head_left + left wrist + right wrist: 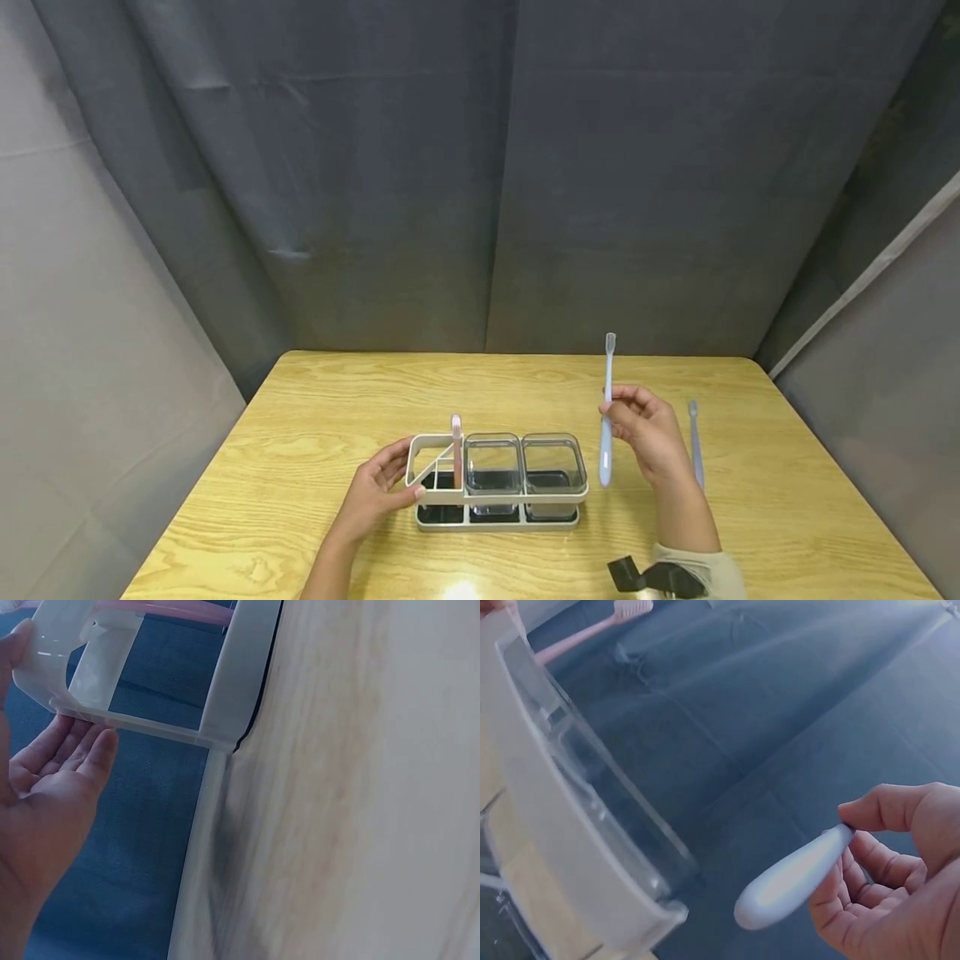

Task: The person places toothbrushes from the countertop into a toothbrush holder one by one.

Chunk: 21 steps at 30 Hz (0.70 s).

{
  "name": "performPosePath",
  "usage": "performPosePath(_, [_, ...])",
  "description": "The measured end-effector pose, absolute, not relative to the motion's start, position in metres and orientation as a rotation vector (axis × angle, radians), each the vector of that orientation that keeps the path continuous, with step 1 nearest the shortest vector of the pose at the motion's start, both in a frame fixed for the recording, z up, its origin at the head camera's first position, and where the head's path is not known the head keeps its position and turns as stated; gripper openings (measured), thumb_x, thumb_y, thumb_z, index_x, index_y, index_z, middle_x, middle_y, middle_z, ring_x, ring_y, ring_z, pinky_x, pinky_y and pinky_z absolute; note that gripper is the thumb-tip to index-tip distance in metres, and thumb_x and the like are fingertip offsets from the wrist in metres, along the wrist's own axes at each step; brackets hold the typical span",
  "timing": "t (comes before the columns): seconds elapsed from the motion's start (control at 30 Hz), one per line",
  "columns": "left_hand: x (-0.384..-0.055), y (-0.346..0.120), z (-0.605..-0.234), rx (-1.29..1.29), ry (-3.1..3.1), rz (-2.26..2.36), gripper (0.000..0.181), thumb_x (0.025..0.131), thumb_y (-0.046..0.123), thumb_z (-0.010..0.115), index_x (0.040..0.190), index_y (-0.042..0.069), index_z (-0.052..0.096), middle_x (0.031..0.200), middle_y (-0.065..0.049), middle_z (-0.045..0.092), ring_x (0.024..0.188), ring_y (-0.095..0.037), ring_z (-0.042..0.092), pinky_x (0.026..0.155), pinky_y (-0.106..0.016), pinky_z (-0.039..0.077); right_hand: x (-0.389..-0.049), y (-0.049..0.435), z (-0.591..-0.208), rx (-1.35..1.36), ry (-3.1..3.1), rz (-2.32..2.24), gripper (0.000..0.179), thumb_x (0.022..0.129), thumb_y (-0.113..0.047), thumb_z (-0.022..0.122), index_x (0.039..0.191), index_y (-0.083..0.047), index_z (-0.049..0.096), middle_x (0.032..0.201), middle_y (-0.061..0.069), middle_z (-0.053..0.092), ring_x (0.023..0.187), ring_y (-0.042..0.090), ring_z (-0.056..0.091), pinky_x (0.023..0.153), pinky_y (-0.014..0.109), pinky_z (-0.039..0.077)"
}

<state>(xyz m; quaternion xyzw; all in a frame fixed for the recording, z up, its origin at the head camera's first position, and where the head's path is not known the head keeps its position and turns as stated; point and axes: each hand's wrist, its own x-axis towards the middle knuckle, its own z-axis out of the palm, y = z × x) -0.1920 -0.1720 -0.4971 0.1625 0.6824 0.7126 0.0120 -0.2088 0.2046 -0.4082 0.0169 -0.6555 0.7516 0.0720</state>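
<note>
A white toothbrush holder (517, 499) with a black base stands on the table. My left hand (367, 496) grips its left end, thumb at the front and fingers behind the upper frame. Upright in the divided left section is a pink toothbrush (457, 454). Two clear cups, a middle one (492, 457) and a right one (555, 457), sit in the other sections. To the right of the holder, my right hand (648, 433) pinches a light blue toothbrush (606, 454) mid-handle, bristle end up. Its rounded handle end (787, 885) points down, apart from the holder.
Another toothbrush (696, 446), bluish-purple, lies on the table behind the right forearm, which partly covers it. The wooden table (300, 408) backs onto grey curtains (375, 208), with more curtain at both sides.
</note>
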Motion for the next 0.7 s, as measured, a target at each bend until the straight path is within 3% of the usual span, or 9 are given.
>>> performPosePath(0.27, [-0.195, -0.172, -0.498, 0.49, 2.123, 2.202, 0.069, 0.071, -0.006, 0.075, 0.132, -0.006, 0.043, 0.133, -0.021, 0.045, 0.124, -0.04, 0.038, 0.101, -0.027, 0.033, -0.202, 0.191, -0.389, 0.224, -1.924, 2.25, 0.013, 0.085, 0.003, 0.062, 0.097, 0.004, 0.057, 0.082, 0.003, 0.055, 0.073, 0.012, 0.053, 0.062, 0.023, 0.05])
performPosePath(0.47, [-0.196, -0.171, -0.499, 0.498, 2.106, 2.206, 0.069, 0.071, -0.005, 0.075, 0.133, -0.006, 0.042, 0.134, -0.021, 0.045, 0.125, -0.044, 0.034, 0.101, -0.028, 0.033, -0.199, 0.178, -0.382, 0.412, -1.907, 2.235, 0.009, 0.086, 0.006, 0.06, 0.094, 0.004, 0.057, 0.079, 0.004, 0.054, 0.071, 0.012, 0.052, 0.062, 0.024, 0.051])
performPosePath(0.7, [-0.196, -0.171, -0.496, 0.471, 2.119, 2.204, 0.071, 0.071, -0.005, 0.075, 0.133, -0.007, 0.042, 0.134, -0.022, 0.044, 0.125, -0.038, 0.038, 0.101, -0.027, 0.033, -0.2, 0.159, -0.381, 0.486, -1.797, 2.289, 0.009, 0.086, 0.009, 0.057, 0.093, 0.004, 0.056, 0.08, 0.005, 0.055, 0.068, 0.012, 0.051, 0.061, 0.022, 0.049])
